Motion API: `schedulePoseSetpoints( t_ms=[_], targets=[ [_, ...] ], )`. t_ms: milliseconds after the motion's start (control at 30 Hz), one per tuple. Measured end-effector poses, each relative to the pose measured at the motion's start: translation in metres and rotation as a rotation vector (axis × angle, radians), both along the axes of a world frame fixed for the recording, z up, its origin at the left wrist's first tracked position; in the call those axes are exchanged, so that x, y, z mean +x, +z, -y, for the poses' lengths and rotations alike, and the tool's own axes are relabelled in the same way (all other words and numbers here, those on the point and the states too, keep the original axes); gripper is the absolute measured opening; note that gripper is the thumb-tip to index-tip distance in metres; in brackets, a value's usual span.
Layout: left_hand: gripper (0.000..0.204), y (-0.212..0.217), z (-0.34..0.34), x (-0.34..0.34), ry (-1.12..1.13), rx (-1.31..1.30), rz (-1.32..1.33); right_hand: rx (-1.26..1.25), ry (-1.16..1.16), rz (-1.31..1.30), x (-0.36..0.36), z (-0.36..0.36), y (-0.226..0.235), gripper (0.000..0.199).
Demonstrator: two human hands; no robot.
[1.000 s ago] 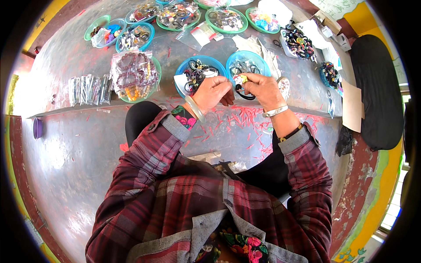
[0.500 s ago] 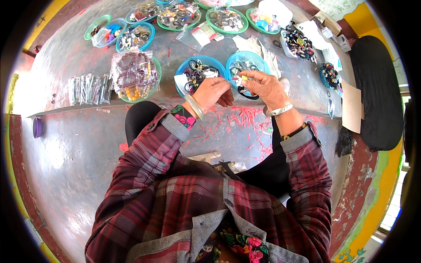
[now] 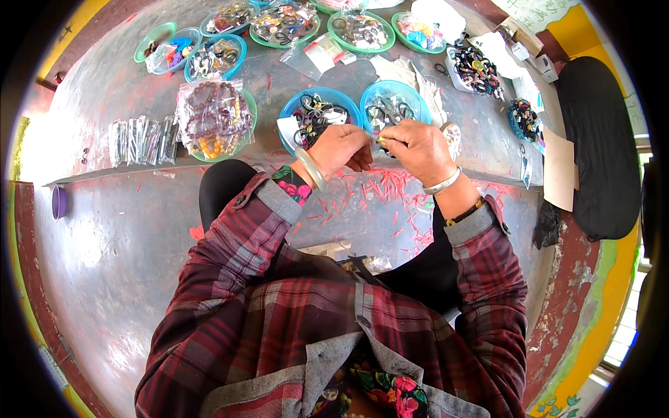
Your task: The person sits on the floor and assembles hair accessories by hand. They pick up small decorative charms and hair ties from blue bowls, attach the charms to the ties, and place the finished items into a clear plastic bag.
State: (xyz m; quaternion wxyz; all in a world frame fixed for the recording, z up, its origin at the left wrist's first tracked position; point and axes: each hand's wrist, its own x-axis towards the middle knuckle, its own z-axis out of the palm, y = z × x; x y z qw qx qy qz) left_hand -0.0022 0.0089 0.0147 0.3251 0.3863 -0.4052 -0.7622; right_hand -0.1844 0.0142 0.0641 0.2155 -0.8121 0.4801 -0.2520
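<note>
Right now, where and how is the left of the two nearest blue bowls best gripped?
Probably pinch the left bowl by its far-left rim, coming from the left: its round wall shows bare there. The right bowl crowds one side, the left hand overlaps the near edge, and a white card sits lower left.

Person from above: L arm (image 3: 223, 237) & R arm (image 3: 488, 272) bent, elbows out wide, forearms angled fwd & inward so the hands nearly meet at ctr. L hand (image 3: 340, 148): back up, fingers curled w/ tips drooping, pointing R. R hand (image 3: 421, 150): back up, thumb & index pinched tog., pointing L, other fingers folded. L knee (image 3: 224, 182) bent, just beside L forearm.
</note>
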Motion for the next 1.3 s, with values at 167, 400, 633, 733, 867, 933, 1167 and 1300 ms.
schedulePoseSetpoints(
  t_ms=[167,400,633,733,867,933,1167,1300],
  targets=[
    [0.024,-0.007,0.002,-0.002,-0.093,-0.190,0.186,-0.067,0.033,-0.152,-0.003,0.001,-0.005,0.013],
    [0.026,-0.015,0.001,-0.006,-0.134,-0.272,0.247,-0.192,-0.011,-0.383,0.004,-0.008,-0.011,0.013],
    [0.027,-0.011,-0.001,-0.006,-0.107,-0.223,0.260,-0.140,0.042,-0.421,0.009,-0.010,-0.009,0.012],
    [0.028,-0.015,0.000,-0.006,-0.114,-0.217,0.257,-0.133,0.087,-0.489,0.005,-0.007,-0.013,0.014],
    [0.028,-0.017,-0.003,-0.009,-0.130,-0.231,0.283,-0.047,0.070,-0.510,0.005,-0.008,-0.011,0.016],
    [0.028,-0.016,-0.004,-0.011,-0.133,-0.234,0.272,0.042,0.037,-0.522,0.007,-0.008,-0.014,0.018],
    [0.026,-0.017,-0.001,-0.006,-0.082,-0.299,0.244,0.301,-0.121,-0.074,0.008,-0.002,-0.013,0.020],
    [0.023,-0.019,-0.002,-0.008,-0.093,-0.306,0.260,0.371,-0.125,-0.056,0.007,0.001,-0.014,0.027]
  ],
)
